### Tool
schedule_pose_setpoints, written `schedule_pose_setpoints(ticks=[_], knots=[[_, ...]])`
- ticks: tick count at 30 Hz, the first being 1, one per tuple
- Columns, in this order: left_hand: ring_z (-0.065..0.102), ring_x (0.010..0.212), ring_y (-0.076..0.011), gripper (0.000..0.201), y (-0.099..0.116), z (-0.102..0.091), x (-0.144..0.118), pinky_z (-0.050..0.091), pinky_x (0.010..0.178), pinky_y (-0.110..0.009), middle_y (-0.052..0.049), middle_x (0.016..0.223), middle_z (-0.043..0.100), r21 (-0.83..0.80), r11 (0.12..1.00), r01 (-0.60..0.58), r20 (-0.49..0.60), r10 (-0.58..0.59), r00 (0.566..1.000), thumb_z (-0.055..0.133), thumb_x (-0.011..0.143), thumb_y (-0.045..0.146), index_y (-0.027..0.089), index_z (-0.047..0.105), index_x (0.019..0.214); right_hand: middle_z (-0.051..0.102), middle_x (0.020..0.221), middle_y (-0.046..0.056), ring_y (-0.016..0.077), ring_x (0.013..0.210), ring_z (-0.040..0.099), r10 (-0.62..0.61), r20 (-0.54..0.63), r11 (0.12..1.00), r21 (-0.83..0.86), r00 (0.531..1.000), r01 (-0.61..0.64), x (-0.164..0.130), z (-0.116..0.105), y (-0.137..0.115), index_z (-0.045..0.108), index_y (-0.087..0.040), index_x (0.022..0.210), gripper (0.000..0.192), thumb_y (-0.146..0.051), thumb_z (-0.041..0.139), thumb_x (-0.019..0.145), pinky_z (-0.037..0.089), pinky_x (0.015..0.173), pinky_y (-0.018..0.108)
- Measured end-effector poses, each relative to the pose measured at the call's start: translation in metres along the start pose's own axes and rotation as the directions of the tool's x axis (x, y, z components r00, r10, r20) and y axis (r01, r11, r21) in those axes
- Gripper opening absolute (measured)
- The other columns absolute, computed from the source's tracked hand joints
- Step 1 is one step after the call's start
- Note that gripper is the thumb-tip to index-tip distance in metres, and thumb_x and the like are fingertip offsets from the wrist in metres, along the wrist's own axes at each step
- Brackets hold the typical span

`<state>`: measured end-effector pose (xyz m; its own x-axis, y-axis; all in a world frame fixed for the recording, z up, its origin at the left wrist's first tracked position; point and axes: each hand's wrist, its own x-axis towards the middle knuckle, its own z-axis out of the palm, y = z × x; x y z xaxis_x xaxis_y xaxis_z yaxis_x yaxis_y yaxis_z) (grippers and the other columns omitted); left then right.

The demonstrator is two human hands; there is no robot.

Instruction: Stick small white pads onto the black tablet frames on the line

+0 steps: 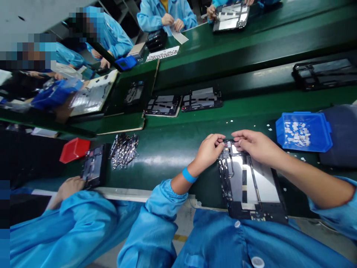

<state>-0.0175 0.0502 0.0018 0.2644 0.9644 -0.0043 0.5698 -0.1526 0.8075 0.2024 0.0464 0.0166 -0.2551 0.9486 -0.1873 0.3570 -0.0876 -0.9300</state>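
Your glossy green bench [167, 152] fills a workroom with people in light-blue smocks [150, 18] along it. The opened black tablet with silver-grey panels [264, 178] lies before you, its lower end at the near edge. Your left hand [209, 150] and right hand [255, 145] bend their fingers over its top, partly hiding it; whether they grasp anything, I cannot tell. Far right, another dark tablet [329, 72] is cut off. Two opened tablets [202, 99] lie side by side beyond yours; one blue plastic bin [320, 130] holds uncounted white scraps [297, 133].
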Motion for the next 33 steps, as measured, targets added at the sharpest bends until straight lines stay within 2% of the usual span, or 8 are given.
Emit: schedule_pose_setpoints(ticks=[2,4,10,14,18,23,27,33], knots=[[0.067,0.096,-0.0173,0.027,-0.002,0.001,-0.002,0.056,0.092,-0.033,-0.005,0.107,0.071,-0.027,1.0,-0.004,-0.014,0.003,1.0,0.062,0.091,0.008,0.019,0.071,0.115,0.073,0.12,0.013,0.025,0.097,0.077,0.106,0.016,0.946,0.308,0.994,-0.106,-0.001,0.002,-0.001,0.069,-0.022,0.12,0.029,-0.023,0.062,0.092,0.065,0.085,0.044],[0.067,0.097,-0.0176,0.028,-0.003,0.002,-0.004,0.056,0.093,-0.033,-0.006,0.108,0.07,-0.04,0.999,-0.014,-0.02,0.013,1.0,0.061,0.091,0.008,0.019,0.071,0.115,0.07,0.122,0.014,0.0268,0.103,0.077,0.173,0.029,0.869,0.466,0.985,-0.166,-0.003,0.003,-0.003,0.066,-0.023,0.117,0.026,-0.023,0.064,0.091,0.065,0.091,0.047],[0.067,0.099,-0.0181,0.028,-0.007,0.003,-0.002,0.056,0.095,-0.034,-0.006,0.109,0.07,-0.069,0.996,-0.064,-0.007,0.063,0.998,0.061,0.092,0.008,0.018,0.071,0.116,0.069,0.111,0.009,0.0245,0.099,0.077,0.32,-0.018,0.793,0.553,0.947,-0.257,-0.001,0.012,-0.007,0.062,-0.022,0.111,0.027,-0.021,0.071,0.085,0.065,0.091,0.044],[0.068,0.099,-0.018,0.028,-0.009,0.004,-0.002,0.057,0.094,-0.034,-0.006,0.11,0.07,-0.082,0.994,-0.075,-0.004,0.075,0.997,0.061,0.092,0.008,0.019,0.07,0.116,0.069,0.101,0.008,0.0228,0.087,0.076,0.277,-0.074,0.883,0.412,0.958,-0.224,0.006,0.018,-0.005,0.062,-0.022,0.108,0.031,-0.021,0.074,0.079,0.065,0.075,0.039],[0.068,0.101,-0.018,0.03,-0.01,0.004,-0.003,0.057,0.094,-0.033,-0.006,0.111,0.069,-0.092,0.991,-0.097,-0.01,0.097,0.995,0.06,0.091,0.006,0.019,0.069,0.116,0.069,0.099,0.005,0.0186,0.074,0.071,0.21,-0.153,0.978,0.054,0.966,-0.204,0.013,0.022,-0.005,0.064,-0.022,0.106,0.033,-0.023,0.074,0.074,0.06,0.065,0.035],[0.068,0.103,-0.0186,0.031,-0.011,0.006,-0.003,0.057,0.094,-0.034,-0.006,0.113,0.069,-0.094,0.991,-0.096,-0.012,0.095,0.995,0.059,0.091,0.006,0.02,0.068,0.118,0.073,0.098,0.004,0.0183,0.079,0.07,-0.029,-0.208,0.929,-0.366,0.978,-0.05,0.017,0.027,-0.01,0.066,-0.023,0.106,0.033,-0.018,0.068,0.073,0.055,0.072,0.032],[0.068,0.103,-0.0185,0.031,-0.013,0.007,-0.003,0.056,0.095,-0.034,-0.006,0.113,0.069,-0.103,0.99,-0.102,-0.021,0.1,0.995,0.06,0.092,0.007,0.019,0.067,0.119,0.072,0.108,0.007,0.0165,0.076,0.068,-0.12,-0.213,0.888,-0.459,0.97,0.009,0.014,0.034,-0.01,0.064,-0.022,0.111,0.037,-0.014,0.062,0.075,0.054,0.075,0.033],[0.067,0.106,-0.0192,0.029,-0.014,0.01,-0.003,0.056,0.098,-0.035,-0.005,0.113,0.068,-0.09,0.988,-0.125,-0.033,0.122,0.992,0.062,0.092,0.007,0.02,0.067,0.118,0.068,0.114,0.009,0.0167,0.075,0.069,-0.198,-0.215,0.902,-0.421,0.956,0.092,0.005,0.039,-0.002,0.061,-0.022,0.115,0.035,-0.017,0.057,0.08,0.055,0.076,0.035]])
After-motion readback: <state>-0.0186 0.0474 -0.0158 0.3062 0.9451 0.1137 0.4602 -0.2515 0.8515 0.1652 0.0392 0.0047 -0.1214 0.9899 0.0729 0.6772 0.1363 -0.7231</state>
